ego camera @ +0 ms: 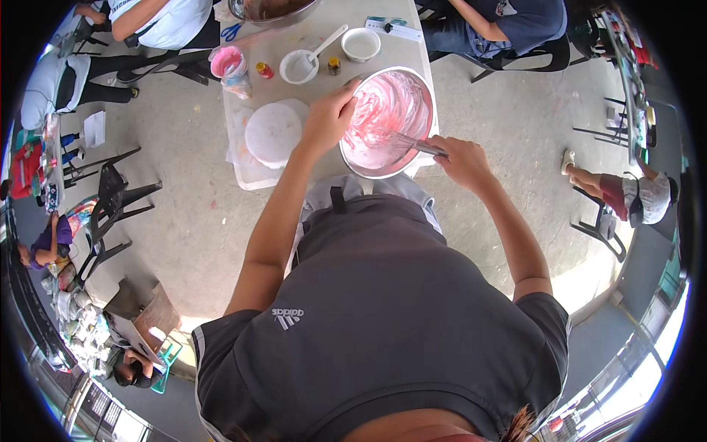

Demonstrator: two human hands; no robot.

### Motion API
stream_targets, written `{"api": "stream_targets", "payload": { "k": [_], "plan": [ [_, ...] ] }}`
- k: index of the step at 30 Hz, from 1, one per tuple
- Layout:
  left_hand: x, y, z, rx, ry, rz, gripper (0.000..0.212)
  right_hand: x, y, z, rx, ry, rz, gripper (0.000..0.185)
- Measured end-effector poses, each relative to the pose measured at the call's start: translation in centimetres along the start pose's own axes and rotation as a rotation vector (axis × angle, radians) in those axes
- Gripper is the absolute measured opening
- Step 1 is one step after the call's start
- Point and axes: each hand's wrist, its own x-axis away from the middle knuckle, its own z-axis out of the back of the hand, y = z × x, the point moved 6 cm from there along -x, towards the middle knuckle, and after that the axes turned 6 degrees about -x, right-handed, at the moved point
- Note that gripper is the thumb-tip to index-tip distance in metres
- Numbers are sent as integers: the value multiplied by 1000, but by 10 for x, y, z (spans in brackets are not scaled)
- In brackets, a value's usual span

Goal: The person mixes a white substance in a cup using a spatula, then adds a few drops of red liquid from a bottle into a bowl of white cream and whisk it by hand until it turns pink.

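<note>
A metal mixing bowl (429, 105) is tilted at the table's near right edge, with streaky pink and white frosting (381, 110) coating its inside. My left hand (331, 117) grips the bowl's left rim. In my right hand (463, 161) is the handle of a wire whisk (411, 142), whose wires dip into the frosting. Left of my left forearm, a round white cake-like disc (273, 134) lies on the table over a paper sheet; what it is made of I cannot tell. Beyond the bowl stand a small white bowl (284, 72) holding a white spatula (331, 40) and another white bowl (360, 44).
The white table (248, 179) also carries a pink-smeared tub (226, 62), a red bottle (264, 70), a dark yellow-capped bottle (334, 66), blue scissors (231, 32) and a large metal basin (270, 19). People sit at its far sides. Black chairs (110, 188) stand to the left.
</note>
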Motion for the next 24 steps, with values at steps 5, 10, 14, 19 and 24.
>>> {"api": "stream_targets", "payload": {
  "k": [5,10,14,19,24],
  "plan": [
    [5,4,-1,-12,-2,17,34,-4,10,-3,265,337,-32,36],
    [7,8,-3,-132,79,-82,32,35,22,-80,-343,-56,-317,32],
    [6,14,-5,-191,115,-106,32,34,-13,-46,-493,12,-399,26],
    [6,20,-8,-237,149,-125,34,39,0,-71,-31,52,-465,29],
    [12,27,-15,-268,247,-138,35,46,-34,-77,-773,-96,-498,29]
  ]
}}
